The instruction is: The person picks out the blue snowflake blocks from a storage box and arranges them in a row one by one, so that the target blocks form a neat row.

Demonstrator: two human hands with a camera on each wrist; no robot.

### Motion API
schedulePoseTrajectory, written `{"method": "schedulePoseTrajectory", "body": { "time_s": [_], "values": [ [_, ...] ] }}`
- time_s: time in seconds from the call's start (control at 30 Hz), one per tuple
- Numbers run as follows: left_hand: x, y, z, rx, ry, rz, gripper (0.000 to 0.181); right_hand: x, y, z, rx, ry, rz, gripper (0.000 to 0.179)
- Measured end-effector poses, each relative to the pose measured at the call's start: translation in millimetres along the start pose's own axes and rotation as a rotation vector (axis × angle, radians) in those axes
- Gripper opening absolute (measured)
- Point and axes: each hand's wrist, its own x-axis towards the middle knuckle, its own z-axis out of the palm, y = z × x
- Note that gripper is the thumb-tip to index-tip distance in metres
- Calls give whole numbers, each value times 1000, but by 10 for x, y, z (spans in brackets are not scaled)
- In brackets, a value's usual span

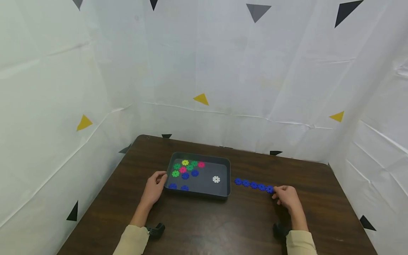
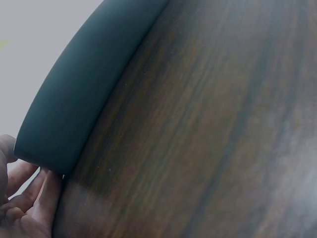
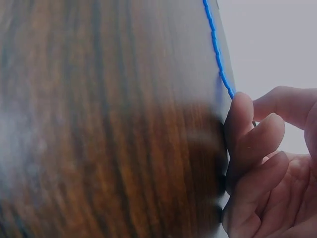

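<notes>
Left hand gripped the tray at nine o'clock; right hand pinched the blue disc chain at its three-o'clock end, where a sharp tug risked parting links.

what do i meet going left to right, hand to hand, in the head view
left hand → dark tray → row of five blue notched discs → right hand
</notes>
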Motion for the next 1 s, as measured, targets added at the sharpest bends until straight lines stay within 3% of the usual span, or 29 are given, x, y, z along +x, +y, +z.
{"method": "schedulePoseTrajectory", "body": {
  "time_s": [0.57, 1.0],
  "values": [
    [9, 3, -11, -1, 2, -7, 43, 32, -21, 49, -49, 47, -27, 33],
    [2, -13, 9, 11, 11, -2, 41, -17, -27, 46, -36, 58, 4, 37]
  ]
}}
